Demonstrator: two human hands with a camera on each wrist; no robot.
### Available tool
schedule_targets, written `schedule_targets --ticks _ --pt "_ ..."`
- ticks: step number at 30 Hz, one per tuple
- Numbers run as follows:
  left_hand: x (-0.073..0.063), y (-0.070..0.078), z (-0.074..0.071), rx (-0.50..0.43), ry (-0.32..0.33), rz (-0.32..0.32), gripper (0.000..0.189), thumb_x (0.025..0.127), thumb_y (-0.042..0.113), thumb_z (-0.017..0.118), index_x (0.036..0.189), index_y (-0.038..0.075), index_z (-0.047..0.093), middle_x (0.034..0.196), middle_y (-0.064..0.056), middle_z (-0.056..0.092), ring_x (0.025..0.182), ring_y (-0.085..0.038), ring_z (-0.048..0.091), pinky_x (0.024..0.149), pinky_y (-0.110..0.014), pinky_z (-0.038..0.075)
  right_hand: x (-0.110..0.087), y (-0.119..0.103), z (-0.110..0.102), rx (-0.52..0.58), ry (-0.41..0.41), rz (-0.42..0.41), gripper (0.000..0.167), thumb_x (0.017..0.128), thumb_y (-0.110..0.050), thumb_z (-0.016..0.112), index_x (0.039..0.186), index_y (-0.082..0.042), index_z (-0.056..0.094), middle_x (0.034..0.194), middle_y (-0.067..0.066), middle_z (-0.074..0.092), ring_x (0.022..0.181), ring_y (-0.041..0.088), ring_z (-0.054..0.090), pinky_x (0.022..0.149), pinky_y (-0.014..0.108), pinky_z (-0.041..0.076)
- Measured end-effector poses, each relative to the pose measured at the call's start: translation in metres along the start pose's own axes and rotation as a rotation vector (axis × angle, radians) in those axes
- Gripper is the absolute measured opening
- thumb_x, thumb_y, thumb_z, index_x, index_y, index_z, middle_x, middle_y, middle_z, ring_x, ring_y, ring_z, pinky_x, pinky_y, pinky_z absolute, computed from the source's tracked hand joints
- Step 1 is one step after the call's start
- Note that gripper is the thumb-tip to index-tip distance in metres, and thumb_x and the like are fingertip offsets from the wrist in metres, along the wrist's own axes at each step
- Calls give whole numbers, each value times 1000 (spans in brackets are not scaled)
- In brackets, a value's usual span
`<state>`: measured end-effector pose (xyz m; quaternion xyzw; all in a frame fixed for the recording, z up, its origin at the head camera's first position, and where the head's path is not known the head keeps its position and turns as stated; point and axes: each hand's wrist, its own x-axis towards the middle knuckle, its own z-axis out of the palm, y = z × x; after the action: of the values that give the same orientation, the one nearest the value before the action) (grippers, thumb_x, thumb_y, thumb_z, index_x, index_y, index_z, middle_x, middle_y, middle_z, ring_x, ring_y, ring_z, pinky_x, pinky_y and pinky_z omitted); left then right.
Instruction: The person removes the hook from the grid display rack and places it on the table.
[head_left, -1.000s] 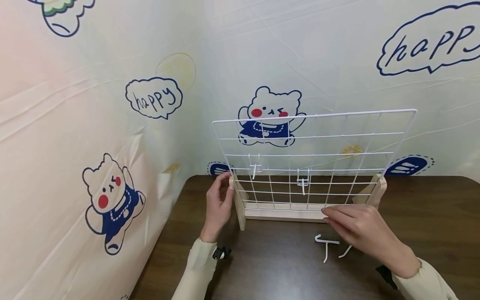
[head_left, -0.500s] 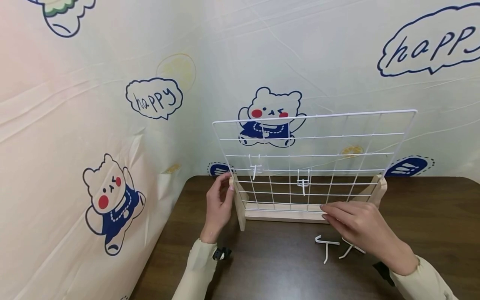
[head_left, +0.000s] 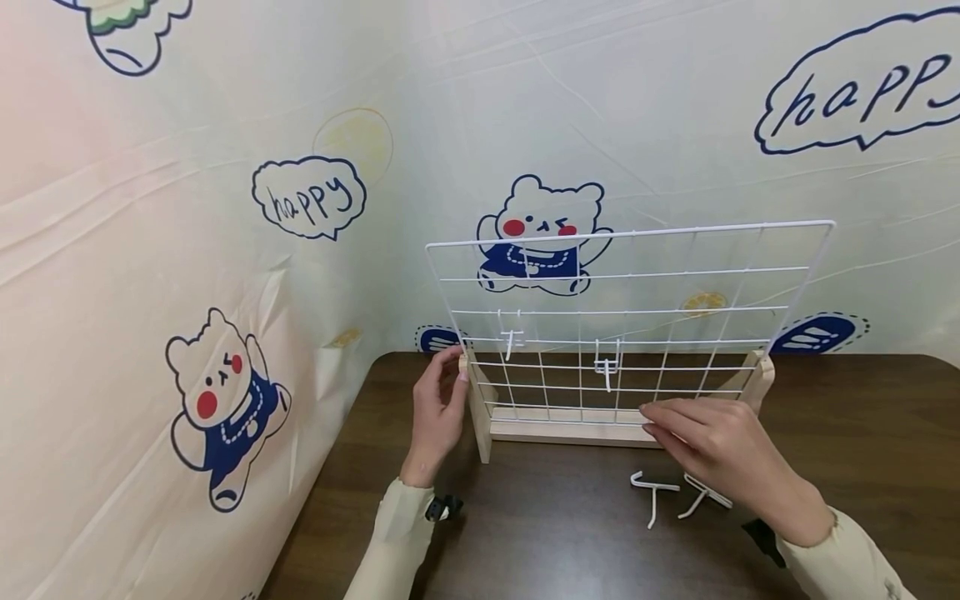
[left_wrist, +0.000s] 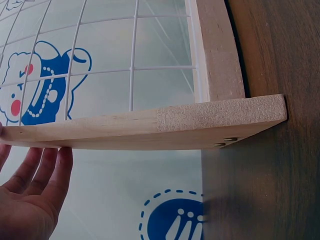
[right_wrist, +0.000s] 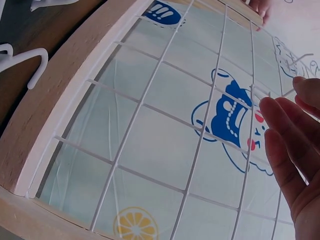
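While the rack [head_left: 555, 428] stood toward the far edge of the worktop [head_left: 570, 533], our relaxed left hand [head_left: 441, 408] touched its wooden upright [left_wrist: 165, 122], likely the stiffest hold on something light; our slack right hand [head_left: 716, 437] gripped nothing.

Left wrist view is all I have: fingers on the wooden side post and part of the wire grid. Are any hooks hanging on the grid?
Observer: Yes. The head view shows two on the wire grid: an upper white hook, and a lower white hook to its right.
Operator: Any loose ones?
Observer: Two more lie on the dark wooden table in front of the stand: a left loose hook and a right loose hook.
Operator: And where's the right hand?
Observer: In the head view, the right hand is in front of the grid's lower right part; I can't tell whether it touches the wires.
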<state>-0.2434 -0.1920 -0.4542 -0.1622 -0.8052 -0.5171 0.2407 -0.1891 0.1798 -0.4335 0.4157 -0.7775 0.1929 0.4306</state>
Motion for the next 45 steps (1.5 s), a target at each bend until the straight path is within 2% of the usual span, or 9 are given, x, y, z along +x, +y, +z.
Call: schedule_targets --ticks 5,12,18,26,45 --pt "1 0 0 -3 -2 -4 34 106 9 57 138 -2 58 134 -14 67 118 -31 68 98 -54 59 1 0 0 1 3 1 43 110 -35 49 99 -9 81 87 1 81 68 15 75 60 35 60" --pt "0 2 0 1 -1 -9 33 106 11 57 138 3 59 134 -13 67 119 -30 68 98 -54 59 3 2 0 -10 15 -3 42 110 -35 50 99 -9 81 88 2 81 69 16 76 61 37 60" --pt "1 1 -1 -2 7 4 33 105 9 57 137 -3 58 133 -14 68 117 -30 69 96 -54 60 7 2 1 2 28 -13 40 110 -34 52 100 -9 81 88 2 81 69 16 76 60 35 60" --pt "0 0 -1 -5 5 2 32 106 10 57 137 3 59 133 -13 68 118 -29 68 97 -54 59 17 -1 2 6 25 -9 41 110 -35 52 101 -8 81 89 3 81 69 14 76 59 33 60" --pt "-1 0 0 -3 1 -4 33 106 11 57 138 3 59 133 -12 68 119 -29 68 98 -53 59 23 -3 0 5 19 18 44 110 -37 50 99 -8 81 88 3 82 70 15 77 61 35 61"
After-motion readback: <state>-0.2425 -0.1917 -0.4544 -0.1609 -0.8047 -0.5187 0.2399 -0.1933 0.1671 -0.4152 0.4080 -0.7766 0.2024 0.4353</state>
